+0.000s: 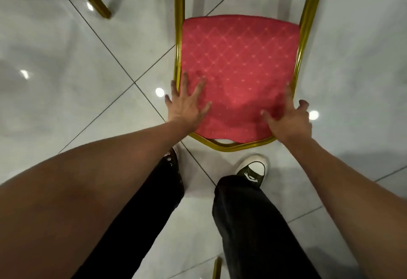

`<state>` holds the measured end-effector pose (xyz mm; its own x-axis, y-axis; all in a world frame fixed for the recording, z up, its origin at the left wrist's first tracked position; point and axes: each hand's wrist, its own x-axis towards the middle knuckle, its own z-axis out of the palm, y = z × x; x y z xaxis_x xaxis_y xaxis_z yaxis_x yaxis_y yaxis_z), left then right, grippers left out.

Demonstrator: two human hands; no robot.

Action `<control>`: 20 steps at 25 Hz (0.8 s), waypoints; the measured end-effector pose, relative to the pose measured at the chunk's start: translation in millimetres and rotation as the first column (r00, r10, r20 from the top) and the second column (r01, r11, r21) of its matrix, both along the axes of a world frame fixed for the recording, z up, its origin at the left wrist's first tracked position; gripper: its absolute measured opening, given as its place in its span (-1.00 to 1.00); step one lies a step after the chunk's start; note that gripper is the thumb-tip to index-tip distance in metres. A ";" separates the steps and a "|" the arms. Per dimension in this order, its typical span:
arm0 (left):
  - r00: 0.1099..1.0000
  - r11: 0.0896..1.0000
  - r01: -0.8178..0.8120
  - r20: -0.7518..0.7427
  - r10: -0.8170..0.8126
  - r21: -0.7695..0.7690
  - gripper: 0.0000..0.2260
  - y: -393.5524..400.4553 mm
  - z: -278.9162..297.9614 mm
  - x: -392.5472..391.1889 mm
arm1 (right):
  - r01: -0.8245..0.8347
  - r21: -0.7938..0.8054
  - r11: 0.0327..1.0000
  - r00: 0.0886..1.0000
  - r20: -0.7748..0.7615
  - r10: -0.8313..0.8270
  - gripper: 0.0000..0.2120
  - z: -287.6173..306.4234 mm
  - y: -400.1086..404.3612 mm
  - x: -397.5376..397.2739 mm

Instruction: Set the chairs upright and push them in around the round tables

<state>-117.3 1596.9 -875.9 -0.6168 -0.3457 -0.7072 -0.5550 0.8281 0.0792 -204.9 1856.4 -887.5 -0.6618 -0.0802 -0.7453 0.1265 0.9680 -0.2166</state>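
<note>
Tiled floor [66, 58]; chair back [237, 69] under both hands' spread fingers [199, 86].

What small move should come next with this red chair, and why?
Probably close both hands on the gold frame. The left hand lies spread on the red pad, the right hand only partly curled at the edge; neither grips the chair yet.

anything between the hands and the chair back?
Nothing visible. The left hand lies spread on the red padded back by the gold frame; the right hand is at the opposite edge, its contact unclear.
</note>
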 end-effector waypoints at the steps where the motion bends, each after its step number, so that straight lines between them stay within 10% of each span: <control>1: 0.998 0.998 -0.065 0.016 0.064 0.013 -0.28 -3.9 -16.6 4.9 | 0.031 -0.019 0.999 0.999 0.010 -0.031 -0.03 -16.8 -1.0 5.8; 11: 0.930 0.892 -0.279 -0.130 0.343 0.356 -0.13 -55.1 -76.7 38.8 | 0.195 -0.220 0.956 0.977 -0.038 -0.208 0.04 -80.3 12.8 28.8; 20: 0.953 0.948 -0.229 -0.145 0.264 0.221 -0.09 -75.7 32.7 57.3 | 0.162 -0.227 0.960 0.982 -0.056 -0.179 -0.03 26.1 -7.3 55.1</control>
<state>-60.0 1521.2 -843.1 -0.6476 -0.3654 -0.6686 -0.7033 0.6244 0.3399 -149.7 1849.1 -861.4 -0.7337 -0.1174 -0.6692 0.2609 0.8607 -0.4371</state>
